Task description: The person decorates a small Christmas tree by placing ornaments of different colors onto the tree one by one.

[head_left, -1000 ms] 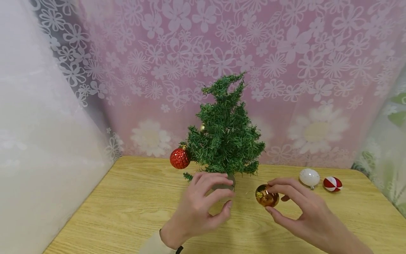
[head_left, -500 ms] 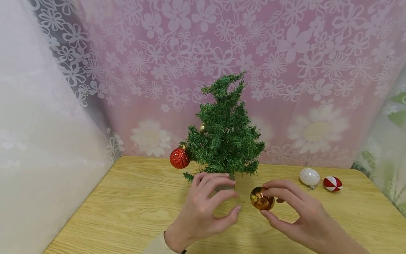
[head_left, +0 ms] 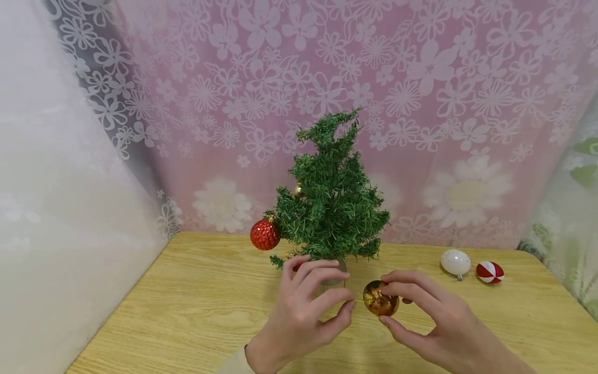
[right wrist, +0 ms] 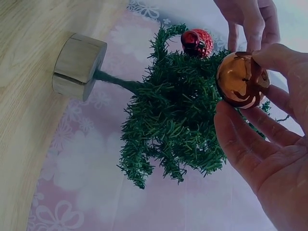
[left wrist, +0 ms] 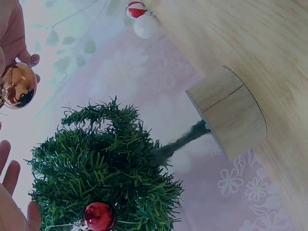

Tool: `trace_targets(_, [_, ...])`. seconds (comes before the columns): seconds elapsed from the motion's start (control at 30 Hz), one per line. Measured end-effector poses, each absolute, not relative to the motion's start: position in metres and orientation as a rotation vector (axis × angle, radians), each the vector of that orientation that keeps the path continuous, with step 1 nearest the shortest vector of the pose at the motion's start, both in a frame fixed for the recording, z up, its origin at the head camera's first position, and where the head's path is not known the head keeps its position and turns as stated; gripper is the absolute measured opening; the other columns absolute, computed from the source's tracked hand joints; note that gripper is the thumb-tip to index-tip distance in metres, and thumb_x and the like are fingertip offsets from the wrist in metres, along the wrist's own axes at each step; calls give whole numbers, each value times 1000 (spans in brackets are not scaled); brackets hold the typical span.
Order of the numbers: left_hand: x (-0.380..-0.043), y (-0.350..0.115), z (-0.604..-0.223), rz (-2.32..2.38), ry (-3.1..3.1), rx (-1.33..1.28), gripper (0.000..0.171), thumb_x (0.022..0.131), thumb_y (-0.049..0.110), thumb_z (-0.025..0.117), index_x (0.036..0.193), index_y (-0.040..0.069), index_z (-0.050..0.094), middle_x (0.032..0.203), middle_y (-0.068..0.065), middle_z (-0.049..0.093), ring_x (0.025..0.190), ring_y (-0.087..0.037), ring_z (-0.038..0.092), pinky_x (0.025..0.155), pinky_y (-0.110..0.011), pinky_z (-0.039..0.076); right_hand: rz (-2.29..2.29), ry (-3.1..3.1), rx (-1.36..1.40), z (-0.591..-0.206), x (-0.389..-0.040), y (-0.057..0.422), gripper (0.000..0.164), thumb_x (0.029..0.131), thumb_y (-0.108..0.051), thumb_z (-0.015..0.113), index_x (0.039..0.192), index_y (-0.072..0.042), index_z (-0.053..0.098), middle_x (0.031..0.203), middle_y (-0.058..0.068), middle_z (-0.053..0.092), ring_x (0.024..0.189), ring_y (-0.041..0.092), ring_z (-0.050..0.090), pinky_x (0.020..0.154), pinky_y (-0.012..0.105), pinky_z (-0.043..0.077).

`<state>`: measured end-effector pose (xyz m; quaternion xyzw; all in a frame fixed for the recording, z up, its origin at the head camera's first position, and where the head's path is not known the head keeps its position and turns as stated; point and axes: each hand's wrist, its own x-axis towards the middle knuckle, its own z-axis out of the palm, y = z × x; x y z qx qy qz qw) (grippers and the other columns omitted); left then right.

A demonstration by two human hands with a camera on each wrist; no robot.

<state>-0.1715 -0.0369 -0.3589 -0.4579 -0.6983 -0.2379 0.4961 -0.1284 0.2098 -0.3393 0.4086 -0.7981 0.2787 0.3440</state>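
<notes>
A shiny copper-gold bauble (head_left: 381, 298) is held between the thumb and fingers of my right hand (head_left: 432, 311). From its cap a thin gold string (head_left: 359, 301) runs left to my left hand (head_left: 310, 311), whose thumb and index finger pinch its end. Both hands are in front of a small artificial Christmas tree (head_left: 331, 197). On the tree's left side hangs a textured red bauble (head_left: 264, 235). The left wrist view shows a smooth dark red bauble (left wrist: 99, 216) on the tree, partly hidden in the head view.
The tree stands on a round wooden base (left wrist: 231, 113) on the wood-grain table (head_left: 196, 301). Toward the back right lie a white bauble (head_left: 455, 262) and a red-and-white bauble (head_left: 489, 272). Behind the table hangs a pink flowered curtain (head_left: 224, 104).
My right hand has brought the copper-gold bauble left and nearer to me. My left hand has shifted slightly right, and its thumb and index finger have closed on the string.
</notes>
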Motion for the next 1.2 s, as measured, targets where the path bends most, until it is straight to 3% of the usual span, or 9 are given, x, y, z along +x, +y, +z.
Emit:
trace_targets(0.4, [-172, -36, -361, -690, -1578, -1081, 15, 97, 21, 61, 91, 19, 74, 105, -1, 71, 108, -20, 66, 93, -50, 45, 702, -2122, 1053, -340, -127, 212, 40, 101, -46, 57, 122, -14, 68, 119, 0, 65, 101, 0, 63, 82, 6, 50])
trace_targets(0.73, [-177, -32, -359, -730, -1484, -1068, 15, 96, 18, 61, 87, 15, 73, 98, -3, 72, 100, -22, 69, 90, -50, 46, 686, -2237, 1042, -340, -124, 210, 42, 102, -45, 55, 132, -18, 66, 121, -3, 60, 99, 2, 61, 80, 6, 49])
trace_targets(1.03, [-178, -33, -359, -698, -1450, -1103, 10, 92, 15, 63, 88, 13, 73, 94, -3, 73, 97, -21, 71, 87, -37, 51, 686, -2231, 1090, -342, -124, 207, 34, 103, -41, 54, 128, -21, 65, 127, -5, 62, 108, 2, 56, 87, 7, 46])
trace_targets(1.2, [-178, -31, -360, -698, -1425, -1115, 8, 90, 12, 65, 87, 11, 72, 92, -4, 73, 94, -21, 71, 84, -34, 52, 709, -2250, 1125, -344, -123, 206, 25, 99, -29, 64, 124, -23, 63, 123, -10, 61, 102, -3, 51, 84, 8, 42])
